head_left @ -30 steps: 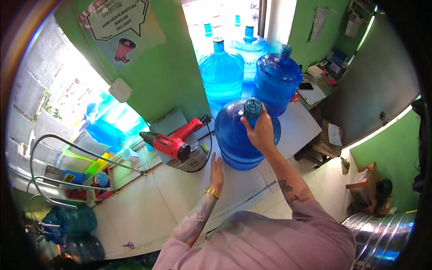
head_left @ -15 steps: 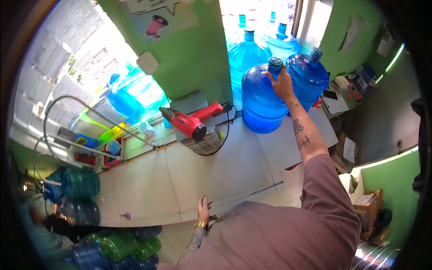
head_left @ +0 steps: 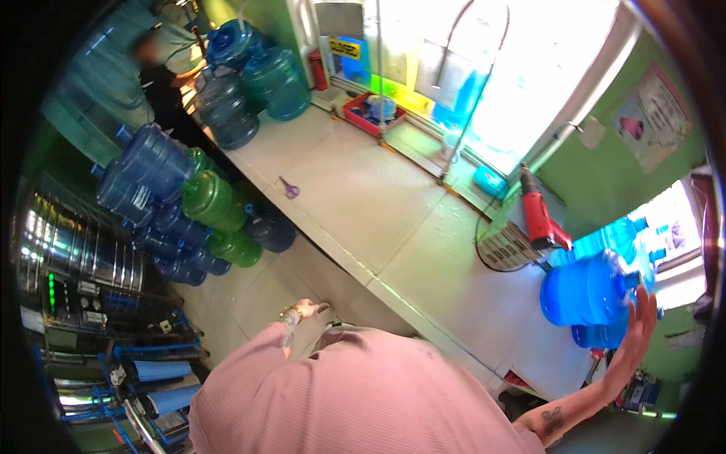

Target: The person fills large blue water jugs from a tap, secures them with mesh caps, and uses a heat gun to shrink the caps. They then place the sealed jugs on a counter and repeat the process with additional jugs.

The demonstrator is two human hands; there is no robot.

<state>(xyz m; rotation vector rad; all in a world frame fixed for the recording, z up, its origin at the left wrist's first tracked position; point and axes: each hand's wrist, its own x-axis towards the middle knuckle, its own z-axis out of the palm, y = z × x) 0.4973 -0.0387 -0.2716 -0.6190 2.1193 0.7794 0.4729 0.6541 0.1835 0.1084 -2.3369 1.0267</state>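
A blue water jug (head_left: pixel 578 287) stands at the counter's right end, with more blue jugs behind it. My right hand (head_left: pixel 639 325) is open beside the jug's neck, fingers stretched upward, with nothing visibly gripped. My left hand (head_left: pixel 307 307) hangs low over the floor in front of my pink shirt, fingers loosely bent and apparently empty. A red heat gun (head_left: pixel 538 216) rests on a container next to the jugs. Purple scissors (head_left: pixel 290 189) lie on the tiled counter (head_left: pixel 355 189).
A person in dark clothing (head_left: pixel 162 94) is at the upper left, beside jugs (head_left: pixel 276 83). Stacked blue and green jugs (head_left: pixel 155 166) stand left of the counter. A steel tank (head_left: pixel 83 234) is at far left. A red tray (head_left: pixel 367 121) and metal tubes line the window.
My view has swung left, bringing the stacked jugs and other person into clearer sight. The jug was shifted back among the others; my right hand has since loosened its grip on the neck.
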